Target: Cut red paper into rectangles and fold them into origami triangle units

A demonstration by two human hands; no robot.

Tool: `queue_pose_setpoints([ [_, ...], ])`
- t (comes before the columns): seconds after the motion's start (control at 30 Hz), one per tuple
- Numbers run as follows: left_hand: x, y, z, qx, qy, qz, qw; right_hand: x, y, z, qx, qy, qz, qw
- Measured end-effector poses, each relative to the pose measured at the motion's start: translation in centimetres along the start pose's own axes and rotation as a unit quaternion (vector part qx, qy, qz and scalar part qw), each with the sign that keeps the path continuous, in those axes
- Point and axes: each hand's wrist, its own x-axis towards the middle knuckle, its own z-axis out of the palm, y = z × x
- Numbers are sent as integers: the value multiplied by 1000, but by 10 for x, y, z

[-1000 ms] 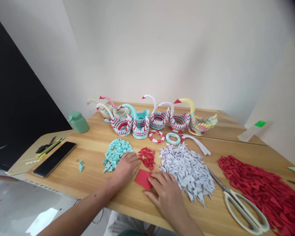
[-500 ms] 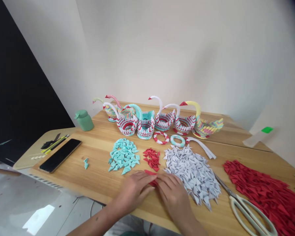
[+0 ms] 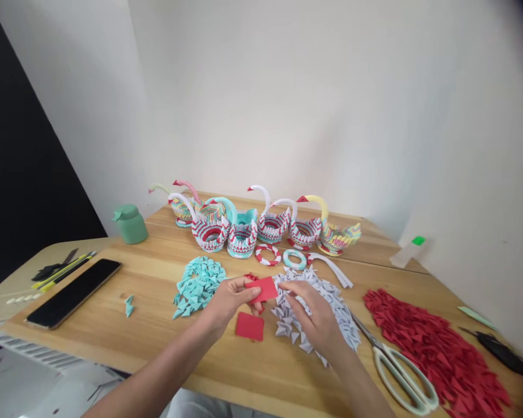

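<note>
A small red paper piece [image 3: 265,288] is pinched in my left hand [image 3: 232,297], just above the table. My right hand [image 3: 314,313] hovers by the paper's right edge, fingers apart and nothing visible in them. Below my left hand, another red paper piece [image 3: 250,326] lies flat on the wood. A small pile of folded red triangles [image 3: 251,277] is mostly hidden behind my left hand and the paper. Turquoise paper triangles [image 3: 199,284] are heaped to the left, and white paper triangles [image 3: 340,313] spread under and beyond my right hand.
Several paper swans [image 3: 244,232] stand along the back. Before them lie a red-and-white ring [image 3: 268,248], a turquoise-and-white ring [image 3: 290,253] and a white curved neck [image 3: 331,267]. Scissors [image 3: 401,371] and a large red pile [image 3: 431,342] are right; a phone [image 3: 74,293] is left.
Both hands have risen off the table and moved apart. The red paper is now held up flat in my left hand, and a second red piece shows on the table. The view has shifted.
</note>
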Motion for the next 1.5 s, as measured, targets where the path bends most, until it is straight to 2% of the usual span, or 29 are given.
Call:
queue_pose_setpoints([
  [0.1, 1, -4, 9, -37, -23, -27, 999, 8, 3, -1, 27, -34, -67, 997],
  [0.2, 1, -6, 15, -12, -27, -36, 999, 13, 9, 3, 99, -32, -54, 993],
  [0.3, 1, -4, 14, 78, -24, 24, 996, 11, 17, 10, 141, 5, -10, 990],
  [0.4, 1, -4, 10, 182, -26, 85, 979, 6, 23, 16, 157, 11, 33, 987],
  [0.5, 4, -10, 10, 280, 16, 116, 953, 3, 24, 20, 167, 2, 52, 985],
  [0.6, 7, -20, 12, 336, 61, 183, 922, 1, 23, 24, 174, -4, 63, 983],
  [0.7, 7, -27, 13, 354, 80, 225, 904, -4, 23, 27, 168, 2, 128, 978],
  [0.8, 4, -29, 13, 343, 78, 214, 911, -9, 25, 29, 180, 9, 215, 960],
  [0.87, 2, -29, 11, 330, 83, 200, 919, -10, 25, 29, 195, -8, 235, 952],
  [1.0, 0, -32, 6, 316, 96, 173, 928, -8, 22, 28, 189, -34, 238, 952],
  [1.27, -1, -32, 5, 327, 90, 179, 924, -6, 17, 28, 161, -24, 248, 955],
  [1.5, -1, -33, 5, 318, 90, 159, 930, -6, 17, 29, 145, -28, 252, 956],
])
